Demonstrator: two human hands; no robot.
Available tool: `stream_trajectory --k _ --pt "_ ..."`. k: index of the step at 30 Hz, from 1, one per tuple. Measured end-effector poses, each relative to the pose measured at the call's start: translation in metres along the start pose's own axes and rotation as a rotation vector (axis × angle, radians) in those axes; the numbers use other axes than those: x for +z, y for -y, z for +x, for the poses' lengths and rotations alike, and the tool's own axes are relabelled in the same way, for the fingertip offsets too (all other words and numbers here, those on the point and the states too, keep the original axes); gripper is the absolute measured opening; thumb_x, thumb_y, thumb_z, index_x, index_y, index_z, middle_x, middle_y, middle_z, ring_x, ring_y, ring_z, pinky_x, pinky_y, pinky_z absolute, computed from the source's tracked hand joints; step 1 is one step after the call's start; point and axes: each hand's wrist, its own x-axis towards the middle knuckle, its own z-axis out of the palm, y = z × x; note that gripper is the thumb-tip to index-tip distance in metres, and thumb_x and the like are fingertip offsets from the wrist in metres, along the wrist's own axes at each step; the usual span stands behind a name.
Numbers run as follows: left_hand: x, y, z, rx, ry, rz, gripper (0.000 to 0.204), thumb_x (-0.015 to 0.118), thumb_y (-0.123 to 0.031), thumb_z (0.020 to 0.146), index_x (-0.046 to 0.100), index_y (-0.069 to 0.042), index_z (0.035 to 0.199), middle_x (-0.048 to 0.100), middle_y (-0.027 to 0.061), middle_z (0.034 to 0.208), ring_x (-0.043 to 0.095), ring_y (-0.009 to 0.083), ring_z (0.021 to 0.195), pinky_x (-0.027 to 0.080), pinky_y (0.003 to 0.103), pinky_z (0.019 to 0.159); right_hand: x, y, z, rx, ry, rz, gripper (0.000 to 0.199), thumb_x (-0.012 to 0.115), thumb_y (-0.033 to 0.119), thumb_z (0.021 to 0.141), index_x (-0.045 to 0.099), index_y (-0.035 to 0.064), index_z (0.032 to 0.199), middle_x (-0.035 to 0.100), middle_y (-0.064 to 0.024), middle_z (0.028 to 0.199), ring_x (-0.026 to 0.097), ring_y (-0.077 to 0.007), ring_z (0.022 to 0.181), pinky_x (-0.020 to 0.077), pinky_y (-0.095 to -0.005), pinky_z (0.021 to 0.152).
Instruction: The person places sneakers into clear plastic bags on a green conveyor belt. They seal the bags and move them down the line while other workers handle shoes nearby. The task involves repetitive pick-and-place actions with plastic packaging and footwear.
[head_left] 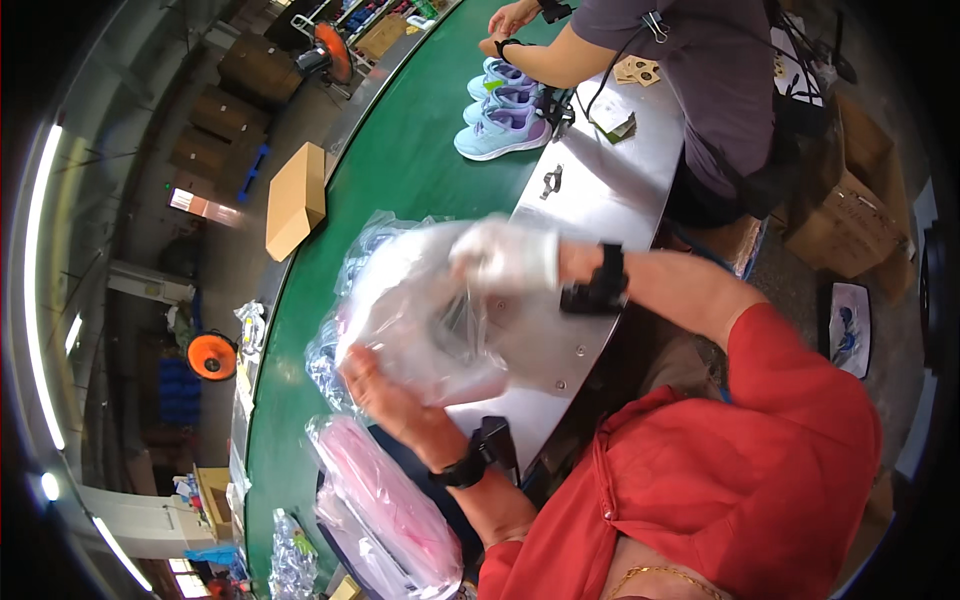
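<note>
Okay, head view only. Both hands are on a clear plastic bag [420, 310], held up over the edge between the green conveyor belt [400, 160] and the curved steel worktop [600, 190]. Right hand [505, 255] grips the bag's upper edge, or may be partly inside it; the film blurs it, fingers look curled together on the plastic. Left hand [375, 390] supports the bag from below, fingers closed on the lower film, thumb side toward the camera. Bag contents can't be told, just crumpled film with a faint pink tint. Black wrist straps on both forearms.

Near the left forearm lies a bagged pink item [390, 500], wrapped in clear plastic, on the belt. More crumpled clear bags [325, 360] sit just behind the held bag, touching it or nearly.

Further up the belt, a tan cardboard box [297, 197] lies flat, well apart. Another person in a dark shirt [700, 70] stands at the worktop with hands by a row of light blue and purple sneakers [500, 120]. Orange fan [212, 355] stands off left, beyond the belt.
</note>
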Motion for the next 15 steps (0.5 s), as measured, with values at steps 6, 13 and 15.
stream_trajectory --k 6,13,15 --pt "-0.007 -0.007 -0.004 0.233 -0.037 0.061 0.017 0.064 -0.023 0.090 0.058 -0.007 0.090 0.055 -0.0013 0.079 0.052 0.0085 0.064 0.043 0.020 0.053 -0.027 0.048 -0.023 -0.295 -0.534 -1.076 0.022 0.066 0.019 0.072 0.059 0.0099 0.091 0.056 -0.0067 0.086 0.059 -0.0236 0.091 0.0504 -0.0345 0.073" --pt "0.053 -0.020 -0.054 0.365 0.236 0.207 0.011 0.059 -0.012 0.091 0.060 -0.002 0.088 0.055 -0.0002 0.076 0.049 0.0070 0.070 0.039 0.022 0.061 0.028 0.068 -0.027 -0.390 0.040 -1.002 0.018 0.057 0.021 0.078 0.061 0.0095 0.091 0.062 -0.0099 0.087 0.060 -0.0263 0.083 0.0488 -0.0377 0.075" --pt "0.058 -0.025 -0.083 0.189 0.439 0.230 0.007 0.056 -0.008 0.091 0.060 -0.002 0.092 0.056 0.0000 0.078 0.051 0.0060 0.068 0.040 0.019 0.056 0.039 0.034 -0.014 -0.348 0.153 -1.056 0.018 0.057 0.021 0.078 0.062 0.0090 0.090 0.062 -0.0104 0.088 0.061 -0.0268 0.083 0.0488 -0.0379 0.076"
